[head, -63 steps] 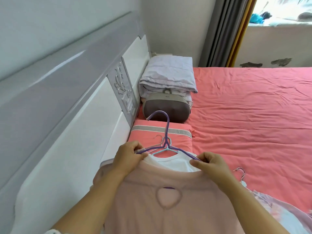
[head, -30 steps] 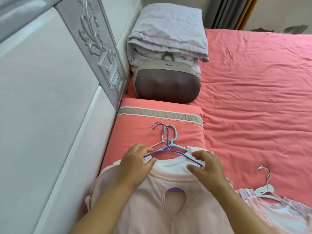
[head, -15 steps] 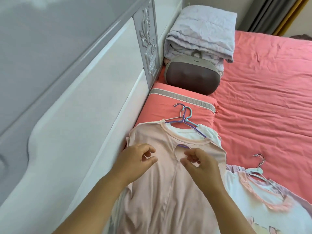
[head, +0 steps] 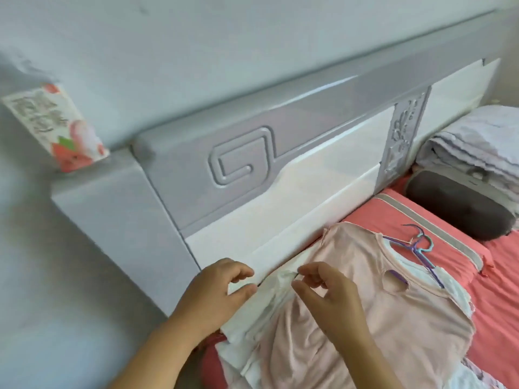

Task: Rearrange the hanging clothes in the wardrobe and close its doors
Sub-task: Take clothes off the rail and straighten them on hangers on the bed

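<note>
A pale pink top [head: 373,299] lies flat on the bed over a white garment [head: 266,299], both on purple and light-blue hangers [head: 415,242] whose hooks rest on the pillow. My left hand [head: 219,296] pinches the white garment's sleeve edge beside the headboard. My right hand [head: 325,296] hovers over the pink top's shoulder with fingers loosely curled, its fingertips at the sleeve edge. No wardrobe is in view.
The white and grey headboard [head: 280,175] runs along the left. A coral pillow [head: 438,231], a grey cushion [head: 460,209] and a folded lilac quilt [head: 477,141] lie beyond. A tissue pack [head: 56,127] stands on the headboard's side ledge.
My view has swung left toward the headboard. Both hands moved from the pink top's neckline to its left sleeve, and my left hand has taken hold of the white cloth.
</note>
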Demonstrator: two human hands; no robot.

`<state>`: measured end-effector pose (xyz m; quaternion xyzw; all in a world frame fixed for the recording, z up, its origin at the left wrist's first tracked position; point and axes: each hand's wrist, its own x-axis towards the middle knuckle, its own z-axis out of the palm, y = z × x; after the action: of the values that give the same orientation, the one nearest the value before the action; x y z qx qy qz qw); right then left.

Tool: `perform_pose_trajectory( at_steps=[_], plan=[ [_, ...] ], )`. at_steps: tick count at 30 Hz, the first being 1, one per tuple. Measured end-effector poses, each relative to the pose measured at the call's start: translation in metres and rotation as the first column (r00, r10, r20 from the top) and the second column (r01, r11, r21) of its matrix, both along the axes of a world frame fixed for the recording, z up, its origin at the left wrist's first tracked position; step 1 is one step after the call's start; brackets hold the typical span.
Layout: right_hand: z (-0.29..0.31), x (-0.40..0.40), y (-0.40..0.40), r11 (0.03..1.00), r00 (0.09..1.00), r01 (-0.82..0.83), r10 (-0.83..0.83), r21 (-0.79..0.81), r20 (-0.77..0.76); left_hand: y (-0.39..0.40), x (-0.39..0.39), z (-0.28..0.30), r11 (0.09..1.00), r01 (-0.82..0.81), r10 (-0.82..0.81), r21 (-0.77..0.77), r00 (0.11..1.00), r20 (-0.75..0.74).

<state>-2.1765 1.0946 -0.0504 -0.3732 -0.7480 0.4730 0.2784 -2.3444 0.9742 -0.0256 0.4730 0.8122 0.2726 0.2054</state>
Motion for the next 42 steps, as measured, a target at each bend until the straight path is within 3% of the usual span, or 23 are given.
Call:
perform_pose_trajectory(
  at_steps=[3,8,13,17,26,30,37,42],
  plan=[
    [0.017,-0.031,-0.043,0.975,0.977,-0.214,0.215,0.058,-0.001,-0.073,-0.009,0.021,0.988,-0.155,0.156,0.01,0.987,-0.034],
    [0.054,-0.092,-0.127,0.819,0.83,-0.551,0.557,0.159,0.008,-0.203,-0.021,0.059,0.891,-0.449,0.453,0.066,0.885,-0.102],
    [0.086,-0.147,-0.224,0.616,0.637,-0.749,0.771,0.244,0.005,-0.327,-0.016,0.086,0.689,-0.712,0.724,0.135,0.675,-0.142],
    [0.107,-0.182,-0.311,0.401,0.417,-0.866,0.909,0.299,-0.014,-0.418,-0.001,0.104,0.491,-0.851,0.868,0.186,0.463,-0.179],
    [0.161,-0.232,-0.501,0.031,0.022,-0.932,0.999,0.36,-0.03,-0.563,0.039,0.154,0.117,-0.949,0.985,0.291,0.073,-0.157],
    [0.191,-0.245,-0.572,-0.082,-0.105,-0.927,0.994,0.367,-0.044,-0.62,0.044,0.174,-0.019,-0.944,0.979,0.33,-0.085,-0.187],
    [0.26,-0.257,-0.675,-0.201,-0.293,-0.88,0.943,0.431,-0.159,-0.684,0.039,0.239,-0.095,-0.885,0.933,0.456,-0.239,-0.27],
    [0.319,-0.272,-0.729,-0.197,-0.366,-0.842,0.892,0.501,-0.265,-0.721,0.042,0.285,-0.147,-0.814,0.87,0.562,-0.376,-0.318]
  ],
)
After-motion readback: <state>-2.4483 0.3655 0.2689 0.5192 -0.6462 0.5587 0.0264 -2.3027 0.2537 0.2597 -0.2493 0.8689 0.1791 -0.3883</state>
